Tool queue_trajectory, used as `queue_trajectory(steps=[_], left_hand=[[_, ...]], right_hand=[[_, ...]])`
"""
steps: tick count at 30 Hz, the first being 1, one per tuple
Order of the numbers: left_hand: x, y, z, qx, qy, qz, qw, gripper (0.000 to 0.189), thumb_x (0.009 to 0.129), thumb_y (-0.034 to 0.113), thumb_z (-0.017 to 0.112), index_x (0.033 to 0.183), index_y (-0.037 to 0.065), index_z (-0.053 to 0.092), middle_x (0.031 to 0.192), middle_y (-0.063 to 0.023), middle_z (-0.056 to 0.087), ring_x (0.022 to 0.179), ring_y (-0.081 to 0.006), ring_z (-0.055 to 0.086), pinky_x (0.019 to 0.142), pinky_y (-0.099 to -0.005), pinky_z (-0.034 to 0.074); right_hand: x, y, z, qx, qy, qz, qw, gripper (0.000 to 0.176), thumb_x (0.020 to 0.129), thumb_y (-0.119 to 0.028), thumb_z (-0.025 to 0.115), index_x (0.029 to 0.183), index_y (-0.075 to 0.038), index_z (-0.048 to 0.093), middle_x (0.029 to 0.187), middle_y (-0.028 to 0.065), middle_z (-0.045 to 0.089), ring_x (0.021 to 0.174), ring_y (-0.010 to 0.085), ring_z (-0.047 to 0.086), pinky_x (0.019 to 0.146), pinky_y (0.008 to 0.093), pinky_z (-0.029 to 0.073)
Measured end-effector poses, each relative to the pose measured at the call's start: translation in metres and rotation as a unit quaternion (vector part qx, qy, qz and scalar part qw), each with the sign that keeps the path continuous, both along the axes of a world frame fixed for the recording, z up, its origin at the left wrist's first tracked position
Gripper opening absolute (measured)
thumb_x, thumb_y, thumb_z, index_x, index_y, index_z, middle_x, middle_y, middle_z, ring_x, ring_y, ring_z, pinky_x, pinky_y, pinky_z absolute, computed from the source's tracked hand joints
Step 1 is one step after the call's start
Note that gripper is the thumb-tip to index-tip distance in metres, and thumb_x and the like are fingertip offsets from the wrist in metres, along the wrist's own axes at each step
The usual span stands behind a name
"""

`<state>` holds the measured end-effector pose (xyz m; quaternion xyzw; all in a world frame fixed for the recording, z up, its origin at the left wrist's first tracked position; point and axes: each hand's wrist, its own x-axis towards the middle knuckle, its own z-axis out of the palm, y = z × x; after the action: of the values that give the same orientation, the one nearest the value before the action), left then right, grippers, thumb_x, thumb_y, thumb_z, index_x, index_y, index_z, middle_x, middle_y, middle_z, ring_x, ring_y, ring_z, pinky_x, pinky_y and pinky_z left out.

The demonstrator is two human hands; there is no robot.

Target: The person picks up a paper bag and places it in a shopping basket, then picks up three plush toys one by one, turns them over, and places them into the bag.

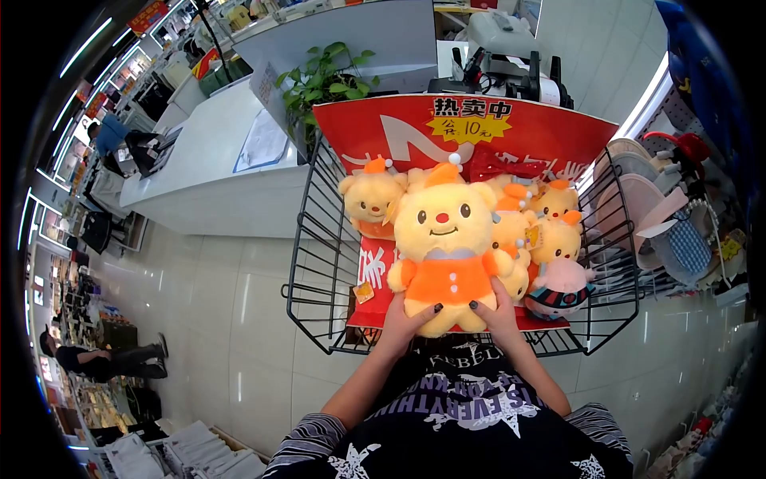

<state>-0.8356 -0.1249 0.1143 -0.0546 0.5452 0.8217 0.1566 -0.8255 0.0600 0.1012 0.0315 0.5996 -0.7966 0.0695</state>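
Observation:
A yellow plush bear [447, 231] in an orange top and small orange hat faces me, upright, in front of the wire basket. My left hand [405, 321] grips its lower left side, the thumb pressed on the front of its leg. On the other side, my right hand [496, 310] holds it the same way, and its fingers go behind the toy. Dark polish shows on both thumbnails. Behind it in the black wire basket [307, 263] are several similar plush bears [372, 199]. A pink-and-dark plush toy [560, 286] lies at the basket's right.
A red sign [383, 132] with a yellow price burst rises from the basket's back. Beyond stand a white counter [199, 172] and a leafy plant [323, 84]. Hats [630, 191] hang at right. A person [104, 359] stands at far left on the tiled floor [263, 319].

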Motion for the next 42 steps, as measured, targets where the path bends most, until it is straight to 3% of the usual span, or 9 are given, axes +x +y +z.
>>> queue_trajectory(steps=[6,8,11,17,26,30,39,42], left_hand=[[-0.008,-0.008,-0.003,0.038,-0.021,-0.086,0.995,0.057,0.071,0.013,0.069,0.117,-0.003,0.038,0.112,-0.0108,0.05,0.101,-0.018,0.052,0.085,-0.0296,0.044],[-0.01,-0.01,-0.002,0.021,-0.011,-0.117,0.993,0.06,0.068,0.014,0.071,0.117,-0.003,0.039,0.112,-0.0104,0.051,0.101,-0.0175,0.051,0.085,-0.0292,0.043],[-0.011,-0.009,0.0,-0.04,0.009,-0.09,0.995,0.06,0.067,0.014,0.071,0.116,-0.003,0.04,0.111,-0.0102,0.052,0.099,-0.017,0.052,0.084,-0.0286,0.043],[-0.016,-0.005,-0.004,-0.056,0.016,-0.074,0.996,0.057,0.066,0.01,0.07,0.115,-0.003,0.042,0.108,-0.0099,0.053,0.097,-0.0168,0.053,0.083,-0.0283,0.043],[-0.012,0.012,-0.01,-0.077,0.019,-0.026,0.997,0.05,0.068,-0.001,0.061,0.115,-0.002,0.042,0.107,-0.0097,0.053,0.096,-0.0175,0.055,0.082,-0.0287,0.044],[-0.011,0.012,-0.015,-0.093,0.037,-0.015,0.995,0.047,0.07,0.004,0.065,0.111,-0.003,0.046,0.104,-0.0101,0.056,0.092,-0.0166,0.056,0.079,-0.028,0.045],[-0.015,-0.003,-0.005,-0.085,0.081,-0.093,0.989,0.04,0.068,0.004,0.067,0.103,-0.003,0.053,0.098,-0.0088,0.06,0.089,-0.0156,0.058,0.078,-0.0276,0.046],[-0.015,-0.004,-0.006,-0.101,0.095,-0.093,0.986,0.042,0.067,0.005,0.068,0.104,-0.004,0.052,0.1,-0.0089,0.059,0.089,-0.0154,0.058,0.079,-0.0275,0.046]], right_hand=[[0.0,0.001,-0.003,-0.036,0.006,-0.023,0.999,0.069,0.069,-0.016,0.071,0.125,0.001,0.034,0.118,0.0089,0.047,0.107,0.0169,0.047,0.09,0.0285,0.038],[-0.001,0.002,-0.006,-0.046,0.01,0.019,0.999,0.075,0.066,-0.012,0.072,0.127,0.001,0.03,0.12,0.0091,0.045,0.108,0.0169,0.046,0.091,0.0288,0.038],[0.001,0.0,-0.012,0.046,0.048,0.026,0.997,0.075,0.067,-0.005,0.07,0.127,0.005,0.026,0.119,0.0122,0.044,0.108,0.0177,0.045,0.09,0.0285,0.038],[0.0,-0.007,-0.008,0.061,0.038,-0.004,0.997,0.075,0.069,-0.005,0.068,0.128,0.005,0.023,0.12,0.0138,0.042,0.109,0.019,0.045,0.09,0.0295,0.038],[-0.001,0.0,-0.012,0.121,0.058,-0.057,0.989,0.062,0.068,0.003,0.063,0.124,0.003,0.035,0.114,0.0116,0.05,0.104,0.0177,0.049,0.088,0.0295,0.04],[0.0,-0.001,-0.014,0.108,0.064,-0.061,0.99,0.059,0.068,0.002,0.065,0.121,0.003,0.039,0.112,0.0109,0.053,0.102,0.0172,0.051,0.088,0.0294,0.041],[0.003,0.003,-0.003,0.082,0.076,-0.029,0.993,0.062,0.068,-0.003,0.069,0.121,0.004,0.038,0.113,0.0113,0.052,0.103,0.0171,0.051,0.087,0.0288,0.041],[0.003,0.003,-0.004,0.155,0.109,-0.045,0.981,0.064,0.067,-0.008,0.071,0.121,0.005,0.037,0.114,0.0122,0.051,0.103,0.0174,0.05,0.087,0.029,0.041]])
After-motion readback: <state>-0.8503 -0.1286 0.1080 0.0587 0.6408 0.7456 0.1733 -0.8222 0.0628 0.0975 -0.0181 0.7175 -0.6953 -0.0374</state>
